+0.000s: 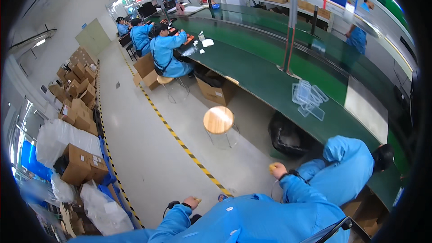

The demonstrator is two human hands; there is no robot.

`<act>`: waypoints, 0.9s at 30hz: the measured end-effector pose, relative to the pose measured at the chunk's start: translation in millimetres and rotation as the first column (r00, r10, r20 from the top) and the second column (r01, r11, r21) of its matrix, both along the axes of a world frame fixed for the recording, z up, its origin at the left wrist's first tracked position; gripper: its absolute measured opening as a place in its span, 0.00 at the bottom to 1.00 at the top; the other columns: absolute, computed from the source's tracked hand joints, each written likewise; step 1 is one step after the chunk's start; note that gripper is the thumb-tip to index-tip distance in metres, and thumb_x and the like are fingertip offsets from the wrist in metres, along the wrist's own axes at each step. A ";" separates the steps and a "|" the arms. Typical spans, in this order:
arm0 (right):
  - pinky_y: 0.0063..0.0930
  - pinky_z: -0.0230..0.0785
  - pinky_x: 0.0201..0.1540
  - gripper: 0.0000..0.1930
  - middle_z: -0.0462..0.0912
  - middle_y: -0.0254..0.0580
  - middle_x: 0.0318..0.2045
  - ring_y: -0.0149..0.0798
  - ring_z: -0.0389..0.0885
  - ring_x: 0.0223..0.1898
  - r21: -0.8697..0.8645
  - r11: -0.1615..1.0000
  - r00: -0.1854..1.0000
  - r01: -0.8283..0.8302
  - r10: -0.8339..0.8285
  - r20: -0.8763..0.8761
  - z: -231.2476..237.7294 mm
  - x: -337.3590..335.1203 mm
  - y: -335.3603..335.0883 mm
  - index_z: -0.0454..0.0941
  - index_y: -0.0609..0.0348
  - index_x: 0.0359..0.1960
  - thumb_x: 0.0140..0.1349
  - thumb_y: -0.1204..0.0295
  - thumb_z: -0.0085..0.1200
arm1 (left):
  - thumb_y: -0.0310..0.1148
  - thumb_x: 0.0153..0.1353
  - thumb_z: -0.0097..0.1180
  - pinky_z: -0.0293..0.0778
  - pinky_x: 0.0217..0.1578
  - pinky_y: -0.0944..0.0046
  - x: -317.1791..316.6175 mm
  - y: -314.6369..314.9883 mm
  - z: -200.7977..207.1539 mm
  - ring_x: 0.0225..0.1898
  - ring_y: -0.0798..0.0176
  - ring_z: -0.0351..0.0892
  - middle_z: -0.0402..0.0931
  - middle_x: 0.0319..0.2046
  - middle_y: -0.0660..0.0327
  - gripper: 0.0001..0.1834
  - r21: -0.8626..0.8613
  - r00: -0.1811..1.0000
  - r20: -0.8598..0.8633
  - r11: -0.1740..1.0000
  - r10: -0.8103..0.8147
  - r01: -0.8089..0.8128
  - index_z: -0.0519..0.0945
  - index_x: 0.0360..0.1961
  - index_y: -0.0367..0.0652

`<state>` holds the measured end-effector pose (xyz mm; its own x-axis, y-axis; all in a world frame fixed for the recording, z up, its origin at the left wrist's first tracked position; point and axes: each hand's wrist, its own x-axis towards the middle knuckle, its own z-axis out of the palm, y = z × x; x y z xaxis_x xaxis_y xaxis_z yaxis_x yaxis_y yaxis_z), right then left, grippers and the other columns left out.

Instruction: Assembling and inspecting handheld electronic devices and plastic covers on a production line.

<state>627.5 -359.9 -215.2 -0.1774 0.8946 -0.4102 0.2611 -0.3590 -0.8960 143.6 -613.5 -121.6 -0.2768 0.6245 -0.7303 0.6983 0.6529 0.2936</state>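
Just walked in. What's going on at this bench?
The wearer's left hand and right hand are both off the bench, over the floor side, with yellow at the fingertips; I can't make out anything gripped. A stool stands in front of them, unoccupied. Close on the right, a co-worker in blue leans at the bench. Clear plastic pieces lie piled on it. Farther along, seated co-workers work, the nearest reaching toward an orange item.

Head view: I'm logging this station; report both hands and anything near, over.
Left hand and right hand off the green bench, grips unclear. Right one shows small yellow item, held or worn unclear. Round wooden stool ahead; co-worker close at right.
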 end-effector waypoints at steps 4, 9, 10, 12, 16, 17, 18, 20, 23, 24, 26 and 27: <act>0.27 0.64 0.20 0.08 0.76 0.36 0.19 0.31 0.73 0.19 0.013 0.991 0.977 0.134 -0.134 0.168 6.7 22.1 -30.7 0.78 0.58 0.28 0.63 0.69 0.54 | 0.50 0.62 0.56 0.73 0.55 0.51 -77.8 107.7 35.0 0.52 0.44 0.80 0.82 0.47 0.44 0.26 0.108 0.999 -0.027 0.994 -0.018 0.020 0.83 0.49 0.39; 0.34 0.70 0.19 0.08 0.80 0.40 0.19 0.38 0.78 0.18 -0.215 0.839 0.863 0.500 -0.504 0.039 -9.0 30.5 -69.1 0.81 0.59 0.29 0.63 0.69 0.53 | 0.49 0.61 0.56 0.74 0.52 0.49 -158.7 218.5 5.0 0.49 0.42 0.81 0.83 0.43 0.44 0.23 0.274 0.985 -0.105 0.956 0.136 -0.102 0.84 0.46 0.40; 0.33 0.72 0.21 0.07 0.81 0.40 0.19 0.36 0.78 0.19 -0.190 0.782 0.802 0.594 -0.594 0.061 -14.9 24.3 -58.5 0.82 0.60 0.28 0.60 0.70 0.56 | 0.49 0.61 0.56 0.74 0.52 0.49 -164.6 232.9 -10.5 0.49 0.42 0.81 0.83 0.43 0.44 0.23 0.286 0.985 -0.102 0.952 0.140 -0.106 0.84 0.46 0.40; 0.34 0.72 0.21 0.07 0.81 0.41 0.19 0.37 0.79 0.19 -0.061 0.879 0.868 0.472 -0.453 0.202 -30.0 21.3 -3.5 0.83 0.60 0.27 0.59 0.71 0.57 | 0.49 0.61 0.56 0.74 0.51 0.48 -173.8 221.0 -49.7 0.47 0.42 0.82 0.83 0.42 0.43 0.23 0.205 0.969 0.021 0.947 0.247 -0.246 0.84 0.45 0.41; 0.31 0.67 0.16 0.07 0.79 0.40 0.19 0.35 0.75 0.15 0.071 0.926 0.893 0.370 -0.376 0.247 -18.7 -22.8 137.2 0.79 0.58 0.26 0.62 0.74 0.51 | 0.50 0.61 0.54 0.74 0.53 0.50 -149.9 211.3 -26.6 0.47 0.42 0.82 0.82 0.43 0.44 0.24 0.067 0.994 0.038 0.992 -0.105 0.103 0.84 0.47 0.43; 0.29 0.65 0.15 0.06 0.79 0.38 0.19 0.34 0.74 0.15 0.019 0.926 0.914 0.378 -0.376 0.155 25.8 -45.8 182.4 0.79 0.57 0.28 0.62 0.74 0.51 | 0.50 0.61 0.54 0.74 0.53 0.50 -155.1 217.4 -5.9 0.47 0.42 0.82 0.82 0.43 0.44 0.24 0.058 0.992 0.032 0.991 -0.122 0.120 0.84 0.47 0.43; 0.27 0.64 0.15 0.05 0.78 0.37 0.19 0.32 0.73 0.15 -0.071 0.861 0.863 0.504 -0.502 0.047 29.8 -59.6 224.3 0.79 0.56 0.32 0.64 0.74 0.50 | 0.51 0.61 0.54 0.74 0.54 0.51 -158.6 226.0 9.2 0.48 0.43 0.81 0.82 0.44 0.44 0.25 -0.045 0.997 0.073 0.999 0.021 -0.018 0.84 0.48 0.42; 0.25 0.65 0.18 0.07 0.79 0.36 0.22 0.30 0.75 0.18 0.045 0.886 0.883 0.461 -0.463 0.071 69.8 -85.4 300.1 0.78 0.56 0.37 0.66 0.75 0.46 | 0.51 0.61 0.54 0.74 0.54 0.52 -181.0 251.2 11.1 0.49 0.43 0.81 0.82 0.44 0.44 0.26 -0.152 0.983 0.085 0.977 0.160 -0.146 0.84 0.48 0.41; 0.24 0.68 0.22 0.07 0.81 0.37 0.28 0.29 0.76 0.23 0.214 0.745 0.768 0.632 -0.638 -0.046 105.7 -110.4 377.6 0.78 0.57 0.42 0.69 0.73 0.47 | 0.53 0.66 0.43 0.70 0.57 0.47 -244.0 297.3 -38.7 0.54 0.44 0.79 0.80 0.50 0.45 0.28 -0.104 0.954 0.017 0.948 -0.301 0.301 0.84 0.47 0.40; 0.24 0.69 0.23 0.08 0.81 0.38 0.29 0.29 0.77 0.25 0.206 0.666 0.691 0.717 -0.718 -0.085 117.1 -119.7 388.1 0.78 0.58 0.43 0.70 0.73 0.47 | 0.54 0.67 0.42 0.69 0.58 0.45 -272.9 325.3 -56.8 0.54 0.43 0.78 0.80 0.51 0.45 0.29 -0.115 0.897 -0.055 0.895 -0.438 0.430 0.84 0.48 0.41; 0.24 0.69 0.24 0.08 0.81 0.38 0.30 0.29 0.77 0.25 0.149 0.581 0.597 0.800 -0.794 -0.110 93.8 -125.4 383.9 0.78 0.58 0.44 0.70 0.71 0.47 | 0.52 0.68 0.41 0.71 0.54 0.39 -322.2 403.7 -84.5 0.53 0.41 0.79 0.81 0.49 0.46 0.27 -0.116 0.777 -0.206 0.803 -0.595 0.584 0.83 0.49 0.43; 0.24 0.70 0.25 0.08 0.82 0.38 0.31 0.29 0.78 0.26 0.067 0.556 0.560 0.828 -0.818 -0.129 85.0 -126.3 381.8 0.77 0.57 0.46 0.71 0.70 0.48 | 0.45 0.69 0.41 0.77 0.45 0.40 -372.1 421.8 -147.9 0.48 0.46 0.82 0.83 0.46 0.50 0.22 -0.191 0.552 -0.344 0.632 -0.760 0.751 0.84 0.46 0.45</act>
